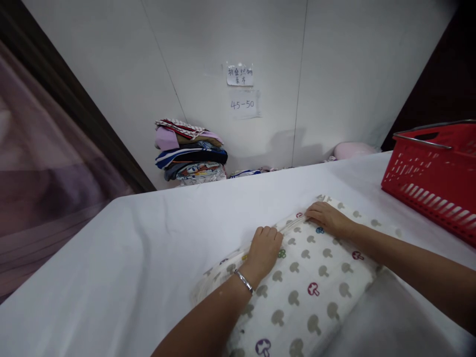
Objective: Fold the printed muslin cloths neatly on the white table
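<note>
A white cloth printed with small mushrooms [308, 282] lies folded on the white table [148, 248], near its front edge. My left hand [265, 248] rests on the cloth's far edge with its fingers curled over the fold. My right hand [327, 218] lies a little further right on the same edge, fingers pressed together and pinching the fabric. A silver bracelet [243, 280] circles my left wrist.
A red plastic basket [431, 173] with a metal handle stands at the table's right side. Behind the table, against the white wall, sits a stack of folded clothes [189, 153]. Two paper notes [241, 91] hang on the wall. A pink item [353, 148] lies at the back right.
</note>
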A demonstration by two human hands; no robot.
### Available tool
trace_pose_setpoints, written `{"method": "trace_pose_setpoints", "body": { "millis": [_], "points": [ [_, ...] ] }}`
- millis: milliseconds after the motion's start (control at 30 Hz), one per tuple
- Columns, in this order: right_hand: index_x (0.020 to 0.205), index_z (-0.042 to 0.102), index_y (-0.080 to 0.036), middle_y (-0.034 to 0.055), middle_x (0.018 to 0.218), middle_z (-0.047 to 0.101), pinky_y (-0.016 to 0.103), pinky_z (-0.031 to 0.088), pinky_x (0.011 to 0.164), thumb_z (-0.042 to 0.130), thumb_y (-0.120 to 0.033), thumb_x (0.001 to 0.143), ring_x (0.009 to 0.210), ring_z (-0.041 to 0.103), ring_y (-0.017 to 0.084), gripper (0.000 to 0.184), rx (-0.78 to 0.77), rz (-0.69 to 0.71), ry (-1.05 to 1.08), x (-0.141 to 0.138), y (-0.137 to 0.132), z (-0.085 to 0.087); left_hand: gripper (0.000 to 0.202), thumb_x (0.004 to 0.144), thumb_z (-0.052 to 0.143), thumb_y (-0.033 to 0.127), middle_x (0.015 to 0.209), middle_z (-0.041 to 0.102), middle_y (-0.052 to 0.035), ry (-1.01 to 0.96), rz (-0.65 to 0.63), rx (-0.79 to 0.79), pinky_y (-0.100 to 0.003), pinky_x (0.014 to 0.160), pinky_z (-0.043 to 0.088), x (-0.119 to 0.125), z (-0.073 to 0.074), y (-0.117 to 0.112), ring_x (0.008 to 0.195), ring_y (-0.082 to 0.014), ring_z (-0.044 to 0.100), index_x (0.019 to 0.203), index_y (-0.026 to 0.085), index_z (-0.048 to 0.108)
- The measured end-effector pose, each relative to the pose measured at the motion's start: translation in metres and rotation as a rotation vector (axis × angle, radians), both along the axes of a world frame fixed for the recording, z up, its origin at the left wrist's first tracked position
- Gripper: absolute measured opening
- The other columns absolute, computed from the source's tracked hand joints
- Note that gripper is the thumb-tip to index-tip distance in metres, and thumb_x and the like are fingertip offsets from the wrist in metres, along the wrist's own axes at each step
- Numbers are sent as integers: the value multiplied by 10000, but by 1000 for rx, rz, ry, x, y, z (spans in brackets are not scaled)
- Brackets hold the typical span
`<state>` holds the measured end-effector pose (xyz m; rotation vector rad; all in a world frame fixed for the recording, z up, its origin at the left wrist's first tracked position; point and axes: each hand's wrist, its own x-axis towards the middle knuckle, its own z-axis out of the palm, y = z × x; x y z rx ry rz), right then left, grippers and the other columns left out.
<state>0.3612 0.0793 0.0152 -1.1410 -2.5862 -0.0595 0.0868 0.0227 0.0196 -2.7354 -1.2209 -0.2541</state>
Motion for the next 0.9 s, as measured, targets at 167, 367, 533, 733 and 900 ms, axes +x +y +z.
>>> {"method": "trace_pose_setpoints", "body": {
  "millis": [167, 367, 533, 733, 900],
  "points": [
    [955, 634, -190, 111, 1012, 620, 394, 392, 821, 381, -210, 912, 932, 526, 231, 258, 22, 34, -21, 4, -4, -3, 199, 854, 385, 44, 913, 537, -62, -40, -63, -30, -369, 817, 377, -1, 1, -6, 866, -208, 481, 958, 170, 498],
    [966, 618, -193, 88, 935, 649, 403, 358, 838, 340, -229, 924, 858, 549, 210, 283, -77, 62, -51, 5, -4, 7, 250, 853, 388, 71, 1036, 543, -56, -119, 48, -255, -295, 774, 430, 0, 4, -3, 889, -175, 523, 1013, 195, 535],
    [968, 657, -216, 64, 955, 680, 389, 355, 875, 392, -263, 885, 870, 596, 209, 282, -321, -5, -88, -3, 12, 23, 275, 873, 366, 128, 983, 591, -53, -276, 256, -455, -253, 796, 432, 4, 10, 15, 878, -149, 568, 950, 197, 621],
    [984, 686, -235, 60, 987, 689, 324, 423, 771, 464, -203, 784, 893, 613, 232, 301, -510, -219, -252, -18, 31, 32, 273, 787, 447, 124, 984, 653, -88, -145, 412, -525, -298, 768, 441, 14, 23, 26, 917, -209, 592, 975, 190, 633],
    [1025, 661, -217, 90, 1008, 672, 334, 420, 729, 520, -155, 720, 918, 602, 262, 342, -537, -292, -372, -30, 40, 33, 274, 777, 446, 121, 1004, 649, -100, -48, 400, -482, -315, 763, 446, 16, 28, 26, 959, -232, 579, 962, 184, 638]
  ]
}}
